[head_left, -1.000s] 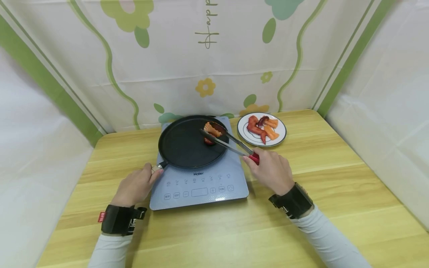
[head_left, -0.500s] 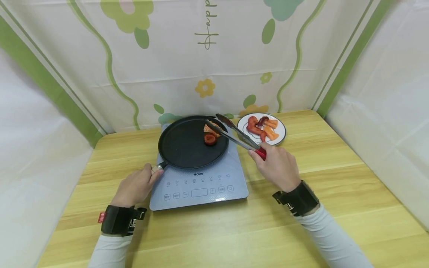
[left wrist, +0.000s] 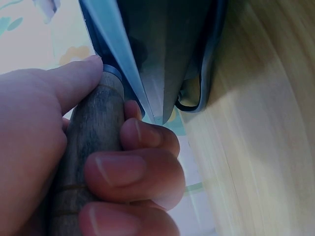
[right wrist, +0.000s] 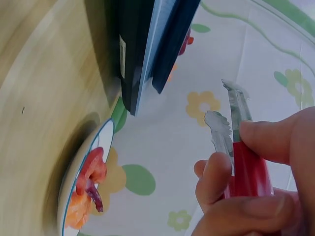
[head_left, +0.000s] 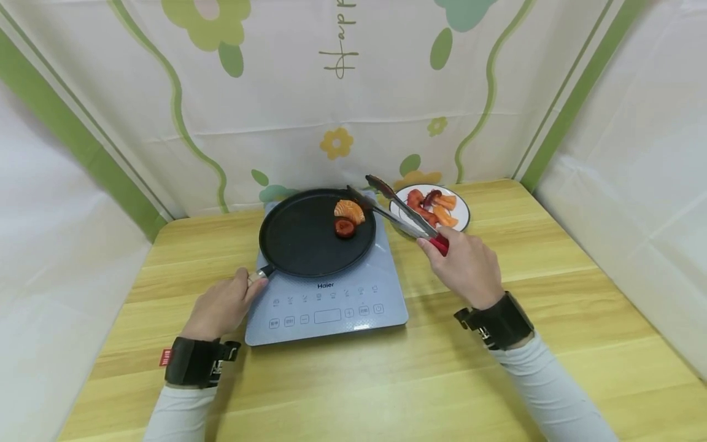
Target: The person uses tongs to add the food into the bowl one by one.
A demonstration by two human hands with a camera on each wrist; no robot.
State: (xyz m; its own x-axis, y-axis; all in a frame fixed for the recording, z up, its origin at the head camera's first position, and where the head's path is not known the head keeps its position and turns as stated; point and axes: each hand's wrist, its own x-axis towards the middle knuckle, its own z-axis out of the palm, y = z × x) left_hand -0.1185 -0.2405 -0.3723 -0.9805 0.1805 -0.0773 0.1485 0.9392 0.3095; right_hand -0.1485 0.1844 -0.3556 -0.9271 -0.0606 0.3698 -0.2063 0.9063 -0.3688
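My left hand (head_left: 223,304) grips the wooden handle (left wrist: 93,128) of a round black frying pan (head_left: 298,239); its fingers wrap round the wood in the left wrist view. In the pan's right part lie an orange salmon piece (head_left: 349,210) and, touching it, a dark red round slice (head_left: 345,228). My right hand (head_left: 466,264) holds red-handled metal tongs (head_left: 405,215), thumb along one arm. The tongs' tips stand apart with nothing between them, over the gap between pan and plate. A white plate (head_left: 463,227) with a dark rim bears a reddish chicken wing (head_left: 415,199) and orange pieces (head_left: 444,215).
The pan sits on a light blue Haier induction cooker (head_left: 331,331) with a touch panel along its front. All of it stands on a wooden table (head_left: 353,393). A flower-patterned cloth (head_left: 276,110) hangs right behind the table, and white cloth hangs at both sides.
The tongs have let go of the food in the pan, risen and moved right toward the plate with my right hand. My left hand stays on the pan handle.
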